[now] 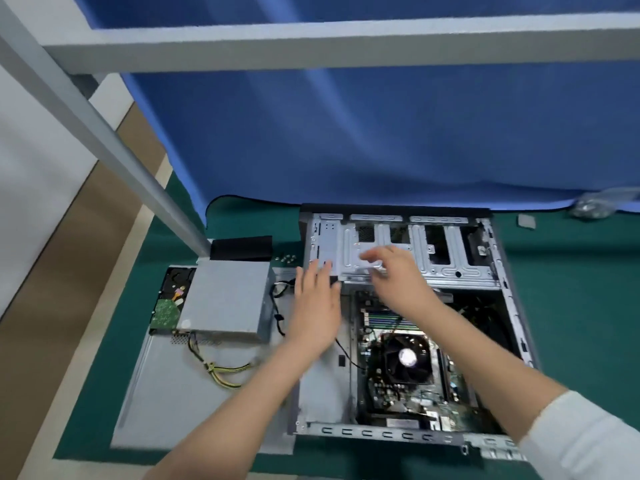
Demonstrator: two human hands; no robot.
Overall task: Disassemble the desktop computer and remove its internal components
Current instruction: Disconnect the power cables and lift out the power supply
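1. Computer case [498, 299] lay open on its side on the green mat [571, 306], right under both hands; side panel [180, 393] sat flat to the left w/ the power supply [225, 299] and a hard drive [169, 306] already out and resting on it.
2. Left hand [313, 306] was flat, fingers straight, pressing on the near-left corner of the drive cage [446, 268].
3. Right hand [394, 275] reached onto the cage top just right of the left hand, fingers curled at a metal bracket [367, 263]; blurred, so couldn't tell if it really gripped it.
4. Hands were close together but not touching.
5. Step in hand, prob.: freeing the drive cage/bracket.
6. Fan [408, 358] and board [415, 400] sat in the case below the right wrist, not yet removed.
7. Next move likely needs the left hand bracing the case while the right slides or lifts the bracket; check for screws first. Loose screws [287, 258] lay just beyond the left fingertips.
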